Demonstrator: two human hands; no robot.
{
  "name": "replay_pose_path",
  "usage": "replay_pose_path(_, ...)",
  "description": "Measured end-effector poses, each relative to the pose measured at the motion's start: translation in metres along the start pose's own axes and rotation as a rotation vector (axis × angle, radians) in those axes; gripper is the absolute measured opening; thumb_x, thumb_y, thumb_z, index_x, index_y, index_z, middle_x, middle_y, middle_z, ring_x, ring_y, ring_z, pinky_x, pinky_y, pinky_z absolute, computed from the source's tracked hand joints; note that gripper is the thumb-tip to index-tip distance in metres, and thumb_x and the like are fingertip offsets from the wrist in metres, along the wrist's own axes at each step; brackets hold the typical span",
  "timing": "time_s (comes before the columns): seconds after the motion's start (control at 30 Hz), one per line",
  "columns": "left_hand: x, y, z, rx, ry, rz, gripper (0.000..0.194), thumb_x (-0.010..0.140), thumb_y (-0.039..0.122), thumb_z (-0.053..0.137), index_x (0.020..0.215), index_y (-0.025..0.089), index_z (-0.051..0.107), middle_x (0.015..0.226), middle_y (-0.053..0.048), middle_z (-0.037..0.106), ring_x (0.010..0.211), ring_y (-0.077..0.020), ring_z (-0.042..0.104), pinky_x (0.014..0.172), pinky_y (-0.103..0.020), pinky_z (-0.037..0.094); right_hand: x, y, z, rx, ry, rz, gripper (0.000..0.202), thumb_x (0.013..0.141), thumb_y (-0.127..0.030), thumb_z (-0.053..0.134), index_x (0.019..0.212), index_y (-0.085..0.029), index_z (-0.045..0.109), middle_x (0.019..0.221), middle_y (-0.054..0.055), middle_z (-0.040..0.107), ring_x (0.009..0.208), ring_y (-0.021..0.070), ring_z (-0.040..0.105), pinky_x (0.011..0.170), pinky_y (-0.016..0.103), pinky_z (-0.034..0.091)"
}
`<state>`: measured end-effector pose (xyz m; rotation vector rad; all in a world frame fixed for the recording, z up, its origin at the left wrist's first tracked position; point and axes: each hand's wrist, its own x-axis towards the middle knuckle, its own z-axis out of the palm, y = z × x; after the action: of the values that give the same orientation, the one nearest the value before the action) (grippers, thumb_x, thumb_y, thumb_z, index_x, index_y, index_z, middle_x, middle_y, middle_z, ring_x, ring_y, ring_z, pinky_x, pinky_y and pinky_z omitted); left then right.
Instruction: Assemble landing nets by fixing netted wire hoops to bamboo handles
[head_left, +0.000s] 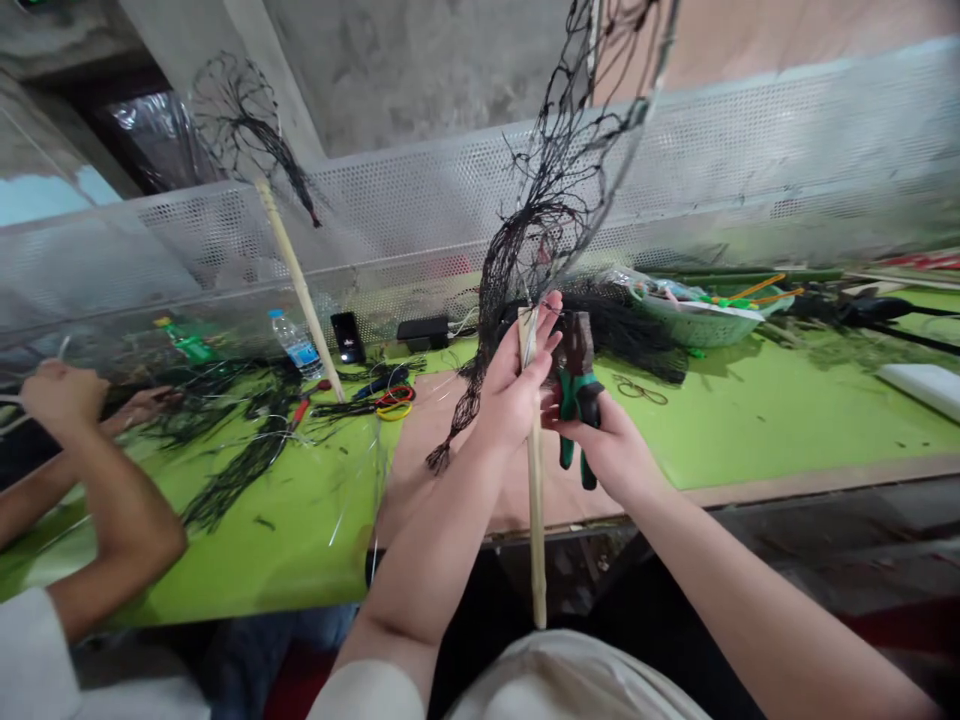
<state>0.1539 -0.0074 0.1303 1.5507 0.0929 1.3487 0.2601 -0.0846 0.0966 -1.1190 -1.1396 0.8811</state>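
Note:
My left hand (517, 385) is closed around the top of a pale wooden stick (536, 500), which stands nearly upright over the table's front edge. A wire hoop (622, 170) with black netting (517, 240) rises from the stick's top, and the net's gathered tail hangs to the left of my hand. My right hand (607, 440) holds green-and-black pliers (577, 410) just right of the stick. The pliers' jaws point up, beside my left fingers. Whether the jaws touch any wire cannot be made out.
The green table (720, 420) bears a green basket (697, 315), a water bottle (296, 345), a phone (347, 338) and scissors (394, 402). Another netted hoop on a stick (300, 290) stands left. A person's arms (112, 490) work at far left. A mesh panel (420, 210) runs behind.

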Motion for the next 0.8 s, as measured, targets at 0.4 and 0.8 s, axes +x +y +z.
replay_pose_path(0.4,-0.016,0.008,-0.025,-0.155,0.188,-0.147,0.046,0.076,0.048,0.08,0.117,0.03,0.071,0.088,-0.001,0.056,0.072,-0.011,0.052,0.064,-0.029,0.05,0.031,0.058,-0.047,-0.312,0.123,0.084,0.03,0.061,-0.022,0.057,0.091,-0.022,0.062,0.088,0.003,0.065,0.079,0.0193,0.058,0.071,0.035,0.045)
replay_pose_path(0.8,-0.037,-0.024,-0.051,-0.002,0.584,-0.301,0.042,0.075,0.053,0.08,0.096,0.019,0.069,0.076,0.001,0.065,0.054,-0.0056,0.056,0.048,-0.019,0.044,0.012,0.066,-0.045,-0.594,0.128,-0.076,0.034,0.076,-0.033,0.059,0.108,-0.022,0.054,0.091,0.008,0.067,0.081,0.0265,0.061,0.074,0.039,0.044)
